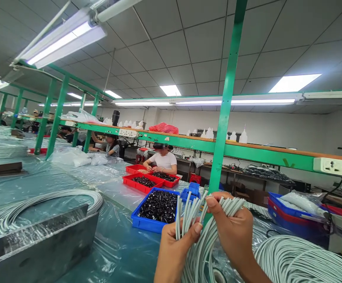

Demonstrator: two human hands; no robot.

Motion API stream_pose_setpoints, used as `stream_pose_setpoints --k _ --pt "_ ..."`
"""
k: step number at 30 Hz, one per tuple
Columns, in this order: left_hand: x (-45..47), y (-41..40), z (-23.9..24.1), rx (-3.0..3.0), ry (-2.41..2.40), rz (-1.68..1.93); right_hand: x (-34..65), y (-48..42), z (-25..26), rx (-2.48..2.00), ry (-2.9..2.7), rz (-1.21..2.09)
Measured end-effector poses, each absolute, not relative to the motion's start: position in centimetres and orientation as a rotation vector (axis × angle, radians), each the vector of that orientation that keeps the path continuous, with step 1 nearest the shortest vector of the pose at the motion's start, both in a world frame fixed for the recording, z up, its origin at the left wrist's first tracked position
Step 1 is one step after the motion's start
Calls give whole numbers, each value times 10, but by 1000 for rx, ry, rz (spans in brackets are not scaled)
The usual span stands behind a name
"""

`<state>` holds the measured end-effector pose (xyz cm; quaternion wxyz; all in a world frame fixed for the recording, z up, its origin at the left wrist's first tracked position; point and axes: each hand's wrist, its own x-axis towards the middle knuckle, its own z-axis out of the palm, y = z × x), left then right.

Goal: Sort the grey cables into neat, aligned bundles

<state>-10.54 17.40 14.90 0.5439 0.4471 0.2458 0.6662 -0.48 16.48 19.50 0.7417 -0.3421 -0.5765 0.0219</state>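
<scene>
My left hand [178,245] is closed around several pale grey-white cables, whose cut ends stick up past the thumb. Beside it, my right hand [232,224] grips another part of the same bundle of cables [202,251], thumb pressed on top near the ends. The bundle loops down between both hands toward the bench. Just behind the left hand sits a blue tray [139,222] filled with small black parts [159,206]. A large coil of similar cable [303,261] lies to the right of my right hand.
A metal channel [47,243] and another cable coil [91,196] lie on the plastic-covered bench [114,236]. Red trays [138,186] stand farther back, with a person [165,159] working behind them. A green post [222,129] rises ahead. Blue bins [285,214] stand right.
</scene>
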Motion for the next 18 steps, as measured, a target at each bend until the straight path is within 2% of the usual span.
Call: stream_pose_setpoints --k 5,18 --pt "-109 181 144 1146 547 1480 -6 166 198 -587 -1387 73" --pt "-110 181 144 1058 455 1384 -14 166 197 -754 -1230 358"
